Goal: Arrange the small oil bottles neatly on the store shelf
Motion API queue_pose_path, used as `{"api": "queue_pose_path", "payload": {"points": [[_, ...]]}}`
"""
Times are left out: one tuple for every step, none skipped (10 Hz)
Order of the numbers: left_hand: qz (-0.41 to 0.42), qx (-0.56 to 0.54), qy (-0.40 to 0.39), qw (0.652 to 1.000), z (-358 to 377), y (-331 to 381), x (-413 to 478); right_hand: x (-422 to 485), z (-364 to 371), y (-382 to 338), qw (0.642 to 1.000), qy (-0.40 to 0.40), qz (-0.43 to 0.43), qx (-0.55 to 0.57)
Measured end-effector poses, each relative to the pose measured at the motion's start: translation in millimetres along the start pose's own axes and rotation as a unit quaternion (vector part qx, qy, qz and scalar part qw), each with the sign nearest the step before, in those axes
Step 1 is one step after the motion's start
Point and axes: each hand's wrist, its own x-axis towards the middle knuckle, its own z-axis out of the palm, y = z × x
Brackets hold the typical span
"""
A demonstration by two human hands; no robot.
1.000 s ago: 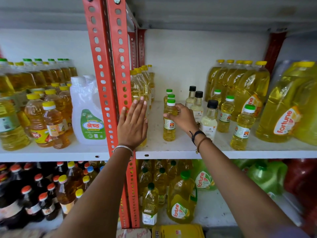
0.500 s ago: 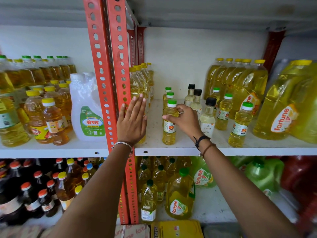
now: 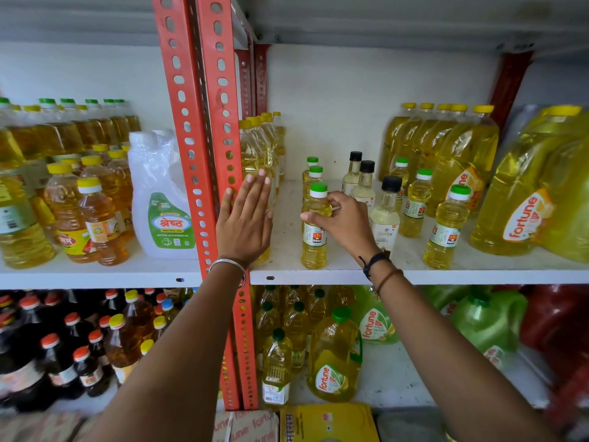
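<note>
green-capped oil bottle in right hand; left hand flat

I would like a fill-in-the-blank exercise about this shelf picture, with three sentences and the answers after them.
1. The right hand closes on the front small oil bottle, whose cap is ____ in colour.
2. The left hand is held flat and ____, gripping nothing, beside the orange shelf post.
3. The three small bottles just right of the held one have ____ caps.

Missing words: green; open; black
</note>
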Motion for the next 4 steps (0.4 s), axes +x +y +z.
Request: {"api": "queue_pose_path", "payload": {"points": [[-0.001, 0.000, -0.003, 1.000, 0, 1, 0, -2, -1, -2, 1.000, 0.003, -0.008, -0.006], [-0.004, 0.011, -0.011, 1.000, 0, 2, 1, -3, 2, -2, 1.000, 0.007, -0.005, -0.001], [-0.015, 0.005, -0.031, 0.999, -10, 7, 3, -7, 5, -1, 1.000, 0.010, 0.004, -0.013], [-0.025, -0.030, -0.020, 0.999, -14, 18, 4, -14, -1, -3, 0.998, 0.057, 0.006, -0.005]]}}
